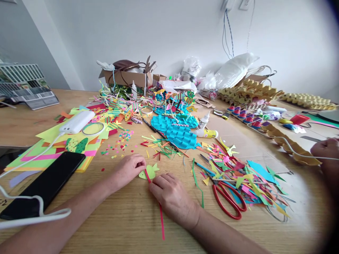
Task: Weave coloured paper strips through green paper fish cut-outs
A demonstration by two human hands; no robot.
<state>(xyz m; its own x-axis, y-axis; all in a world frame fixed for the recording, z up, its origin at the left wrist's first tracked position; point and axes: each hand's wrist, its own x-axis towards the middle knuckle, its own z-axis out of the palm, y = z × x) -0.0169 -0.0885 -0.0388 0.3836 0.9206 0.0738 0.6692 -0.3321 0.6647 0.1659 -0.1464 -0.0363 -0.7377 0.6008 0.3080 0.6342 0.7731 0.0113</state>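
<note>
A light green paper fish [150, 171] lies flat on the wooden table between my two hands. Across it runs a narrow red paper strip [162, 222], whose lower end trails toward me. My left hand [131, 168] is closed, thumb and finger pinching the strip's upper end at the fish's left side. Just below the fish, my right hand [172, 195] is curled over the strip, its fingertips partly hidden. Right of my hands lie red-handled scissors [230, 201] and a thin green paper strip [197, 183].
Paper scraps [249, 176] are heaped on the right. Blue layered paper pieces [180, 135] and glue bottles [208, 133] stand mid-table. A black phone [45, 181], a white power bank [76, 122] and its cable are on the left. Another person's hand [327, 150] is at the right edge.
</note>
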